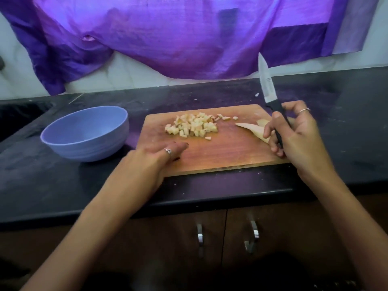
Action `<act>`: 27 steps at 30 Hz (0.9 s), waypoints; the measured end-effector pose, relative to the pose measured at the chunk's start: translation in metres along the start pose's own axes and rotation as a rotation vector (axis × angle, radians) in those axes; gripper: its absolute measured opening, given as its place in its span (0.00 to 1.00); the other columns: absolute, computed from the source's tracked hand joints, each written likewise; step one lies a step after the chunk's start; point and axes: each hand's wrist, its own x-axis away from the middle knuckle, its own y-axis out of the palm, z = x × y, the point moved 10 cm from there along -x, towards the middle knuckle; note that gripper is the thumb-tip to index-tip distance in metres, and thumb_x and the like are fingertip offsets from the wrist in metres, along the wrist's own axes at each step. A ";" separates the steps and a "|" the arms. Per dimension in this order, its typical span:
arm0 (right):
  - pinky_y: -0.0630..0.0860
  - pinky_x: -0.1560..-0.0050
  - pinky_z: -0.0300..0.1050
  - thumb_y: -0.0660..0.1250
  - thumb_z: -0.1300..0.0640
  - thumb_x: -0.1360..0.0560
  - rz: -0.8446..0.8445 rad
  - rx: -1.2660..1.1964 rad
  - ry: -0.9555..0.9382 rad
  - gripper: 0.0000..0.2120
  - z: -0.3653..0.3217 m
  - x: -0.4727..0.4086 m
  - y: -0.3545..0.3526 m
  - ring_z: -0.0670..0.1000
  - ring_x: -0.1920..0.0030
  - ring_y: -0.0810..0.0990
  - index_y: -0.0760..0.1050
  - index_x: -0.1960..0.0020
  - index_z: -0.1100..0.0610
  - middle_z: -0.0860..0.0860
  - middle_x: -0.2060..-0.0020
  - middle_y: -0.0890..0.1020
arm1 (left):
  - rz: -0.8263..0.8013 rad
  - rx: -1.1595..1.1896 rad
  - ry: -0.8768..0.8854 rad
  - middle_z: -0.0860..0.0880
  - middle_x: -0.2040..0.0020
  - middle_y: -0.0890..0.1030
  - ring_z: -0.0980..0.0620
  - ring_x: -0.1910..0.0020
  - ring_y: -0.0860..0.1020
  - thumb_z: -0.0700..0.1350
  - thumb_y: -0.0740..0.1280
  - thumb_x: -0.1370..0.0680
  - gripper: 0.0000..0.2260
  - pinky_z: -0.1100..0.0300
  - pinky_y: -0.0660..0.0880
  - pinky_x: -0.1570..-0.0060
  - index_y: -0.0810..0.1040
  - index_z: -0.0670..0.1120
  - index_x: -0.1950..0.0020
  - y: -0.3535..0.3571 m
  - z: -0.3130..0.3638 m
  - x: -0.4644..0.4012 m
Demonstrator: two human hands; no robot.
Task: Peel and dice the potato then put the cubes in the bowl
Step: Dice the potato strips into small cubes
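Two bare forearms reached up from the bottom of the view over the edge of the dark, speckled worktop [210, 185], with wooden cabinet doors and metal handles below it. Everything else is placed from the wooden cutting board [220, 152], a flat, reddish, round-cornered slab.

On the board's near-left corner lay the left hand [155, 158], fingers stretched flat and pressing nothing but the wood, blurred at the tips. At the board's right edge the right hand [294, 135] was curled round the black handle of a small knife [269, 95], whose pale, tapering blade pointed up and away, clear of the board.

Heaped on the far-middle of the board were the potato cubes [193, 124], small, pale, moist-looking and irregular, with a few strays to the heap's right. A larger uncut potato wedge [252, 129], smooth and tapering to a point leftward, lay at the board's right, partly behind the right fingers.

Left of the board, just beside it, stood the bowl [86, 133]: matte lilac, ribbed near its base, with nothing visible inside. The heap lay just beyond the left hand's fingers, and that hand was nearer the bowl, so it seemed better placed for the transfer; the wedge probably needed dicing first. Purple cloth [168, 38] hung behind.
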 end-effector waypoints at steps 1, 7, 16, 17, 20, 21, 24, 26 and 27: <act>0.65 0.75 0.42 0.58 0.57 0.19 -0.007 0.066 -0.024 0.06 -0.004 0.001 0.002 0.49 0.75 0.70 0.66 0.51 0.46 0.49 0.68 0.78 | -0.001 -0.015 0.037 0.48 0.45 0.83 0.44 0.50 0.82 0.43 0.66 0.25 0.14 0.49 0.81 0.57 0.80 0.51 0.39 0.001 0.009 0.009; 0.68 0.64 0.46 0.61 0.54 0.21 -0.172 0.540 -0.072 0.07 -0.032 0.017 0.045 0.42 0.68 0.73 0.70 0.47 0.43 0.43 0.66 0.76 | -0.037 0.112 -0.177 0.50 0.39 0.79 0.45 0.44 0.78 0.70 0.57 0.27 0.31 0.49 0.76 0.47 0.75 0.51 0.33 -0.004 -0.002 0.028; 0.66 0.66 0.41 0.56 0.50 0.19 -0.556 0.960 0.108 0.13 -0.060 0.049 0.121 0.44 0.61 0.72 0.69 0.62 0.45 0.45 0.51 0.72 | -0.076 0.103 -0.249 0.55 0.28 0.68 0.55 0.31 0.65 0.70 0.56 0.28 0.36 0.58 0.63 0.36 0.66 0.51 0.27 0.003 -0.008 0.022; 0.68 0.65 0.41 0.56 0.49 0.19 -0.579 0.993 0.116 0.13 -0.058 0.047 0.127 0.45 0.61 0.74 0.69 0.62 0.46 0.46 0.52 0.73 | -0.071 0.105 -0.250 0.55 0.29 0.69 0.55 0.32 0.66 0.70 0.56 0.28 0.35 0.58 0.63 0.36 0.67 0.51 0.28 0.004 -0.008 0.023; 0.76 0.52 0.47 0.56 0.49 0.19 -0.595 1.067 0.110 0.12 -0.056 0.037 0.134 0.50 0.52 0.77 0.77 0.43 0.45 0.51 0.43 0.75 | -0.039 0.104 -0.261 0.55 0.29 0.69 0.55 0.30 0.64 0.71 0.54 0.29 0.36 0.57 0.62 0.34 0.66 0.50 0.27 0.005 -0.009 0.024; 0.75 0.57 0.43 0.57 0.49 0.20 -0.599 1.067 0.109 0.13 -0.057 0.035 0.136 0.48 0.55 0.77 0.76 0.40 0.42 0.50 0.45 0.76 | -0.043 0.093 -0.257 0.55 0.28 0.68 0.55 0.29 0.63 0.71 0.54 0.29 0.37 0.57 0.62 0.33 0.66 0.50 0.27 0.006 -0.009 0.024; 0.62 0.73 0.34 0.57 0.51 0.19 -0.599 1.064 0.088 0.11 -0.061 0.030 0.140 0.43 0.69 0.68 0.76 0.43 0.41 0.43 0.63 0.71 | -0.040 0.098 -0.242 0.53 0.26 0.65 0.55 0.27 0.61 0.72 0.53 0.28 0.39 0.56 0.59 0.30 0.64 0.49 0.25 0.008 -0.010 0.023; 0.64 0.72 0.38 0.56 0.51 0.19 -0.611 1.107 0.081 0.13 -0.060 0.030 0.143 0.45 0.68 0.70 0.76 0.40 0.43 0.42 0.65 0.70 | -0.034 0.102 -0.240 0.53 0.25 0.64 0.56 0.26 0.60 0.72 0.52 0.29 0.39 0.57 0.58 0.29 0.63 0.49 0.25 0.008 -0.010 0.023; 0.67 0.68 0.40 0.56 0.51 0.19 -0.615 1.129 0.072 0.15 -0.060 0.030 0.145 0.47 0.66 0.73 0.76 0.37 0.43 0.44 0.61 0.74 | -0.028 0.105 -0.240 0.53 0.25 0.64 0.56 0.26 0.60 0.72 0.52 0.29 0.39 0.57 0.57 0.29 0.63 0.49 0.25 0.007 -0.009 0.023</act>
